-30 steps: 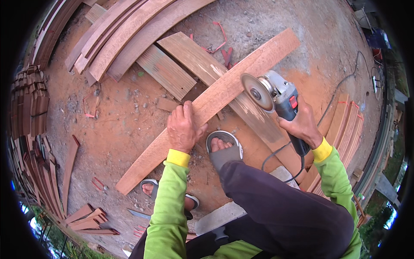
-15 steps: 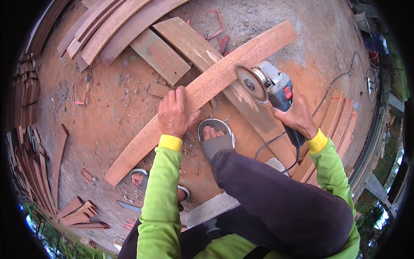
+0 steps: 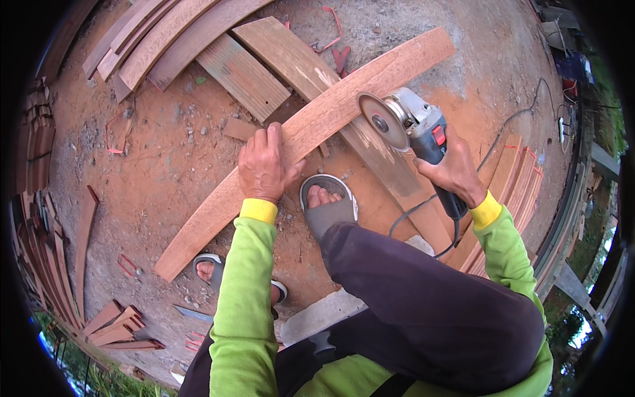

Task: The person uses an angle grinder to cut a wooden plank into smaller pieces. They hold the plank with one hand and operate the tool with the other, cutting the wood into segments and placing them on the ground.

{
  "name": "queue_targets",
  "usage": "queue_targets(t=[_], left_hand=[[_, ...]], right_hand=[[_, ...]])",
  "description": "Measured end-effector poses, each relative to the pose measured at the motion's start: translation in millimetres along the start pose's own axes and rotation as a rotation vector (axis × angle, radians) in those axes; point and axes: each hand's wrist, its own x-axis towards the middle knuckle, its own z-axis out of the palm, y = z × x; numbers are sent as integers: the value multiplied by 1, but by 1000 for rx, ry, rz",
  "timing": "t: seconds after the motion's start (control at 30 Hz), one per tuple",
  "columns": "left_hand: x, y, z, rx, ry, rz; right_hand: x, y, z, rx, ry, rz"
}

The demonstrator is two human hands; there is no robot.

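Observation:
A long reddish-brown wooden plank (image 3: 331, 109) lies slantwise before me, its far end at the upper right. My left hand (image 3: 266, 165) is closed around the plank, left of its middle. In my right hand (image 3: 456, 169) is an angle grinder (image 3: 426, 129) with a red switch and a round disc (image 3: 383, 122). The disc stands upright close to the plank's near edge; whether it touches the wood I cannot tell. Underneath, a wider weathered board (image 3: 377, 155) crosses the plank.
My sandalled foot (image 3: 324, 198) is close to the plank's near side. The grinder's dark cord (image 3: 499, 149) loops to the right. Stacked boards (image 3: 175, 40) lie at the upper left, more planks (image 3: 519, 185) at the right. Red-handled pliers (image 3: 341, 59) rest beyond the plank.
The whole view has shifted slightly. My left hand keeps its grip on the plank, and the grinder stays beside the plank's edge in my right hand.

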Motion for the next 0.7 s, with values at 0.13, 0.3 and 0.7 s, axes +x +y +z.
queue_targets(t=[0.13,0.3,0.7], left_hand=[[0,-1,1,-2,-13,-7],[1,0,-1,-6,-9,-15],[1,0,1,-3,51,9]], right_hand=[[0,3,2,18,-4,-5],[0,2,2,29,17,-32],[1,1,4,31,55,-92]])
